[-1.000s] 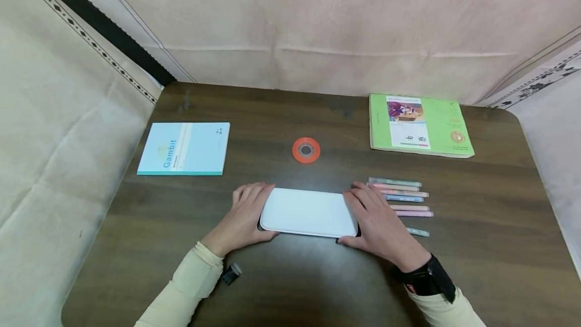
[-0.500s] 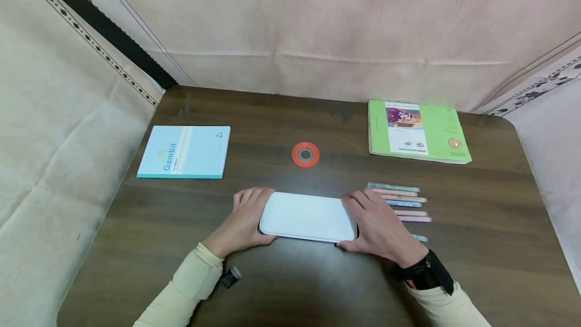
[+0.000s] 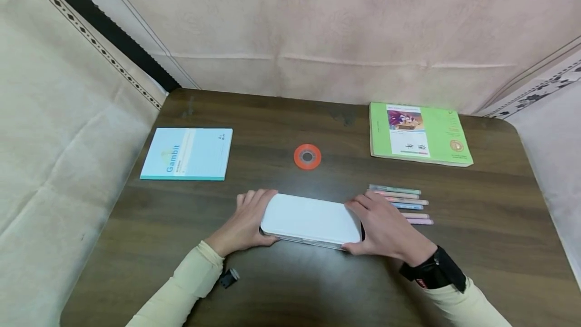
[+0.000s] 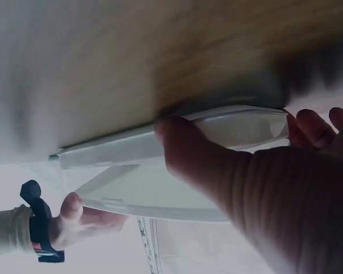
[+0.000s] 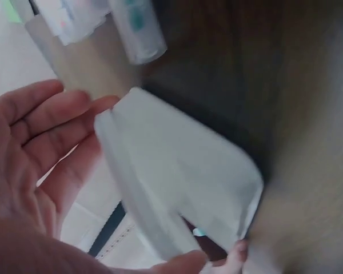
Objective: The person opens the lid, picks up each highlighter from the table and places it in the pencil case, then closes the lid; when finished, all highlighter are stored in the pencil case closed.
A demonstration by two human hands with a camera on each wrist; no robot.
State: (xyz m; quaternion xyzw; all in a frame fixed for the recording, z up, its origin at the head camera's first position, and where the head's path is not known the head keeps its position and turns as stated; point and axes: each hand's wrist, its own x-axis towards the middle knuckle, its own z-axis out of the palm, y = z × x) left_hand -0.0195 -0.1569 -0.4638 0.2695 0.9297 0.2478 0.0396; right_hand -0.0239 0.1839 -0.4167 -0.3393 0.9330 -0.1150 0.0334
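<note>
A white pencil case (image 3: 310, 220) lies on the table between my two hands, its lid (image 4: 154, 191) lifted from the base (image 4: 114, 149) toward the right hand's side. At its left end, my left hand (image 3: 248, 222) grips it, thumb along the front edge. My right hand (image 3: 383, 226) holds the lid's right end, thumb at the front corner and fingers at the back. In the right wrist view, the case (image 5: 183, 154) is seen end-on with a gap between lid and base. What lies inside is mostly hidden.
Several pastel markers (image 3: 410, 206) lie right of the case, partly behind my right hand. A green book (image 3: 440, 135) is at back right, a blue notebook (image 3: 206, 153) at left, an orange tape roll (image 3: 307, 157) behind the case. A small black item (image 3: 229, 277) sits by my left sleeve.
The lid's right side has risen from the base, showing a gap along the front. My right hand has shifted slightly right with it and covers the lowest marker. The left hand stays at its end.
</note>
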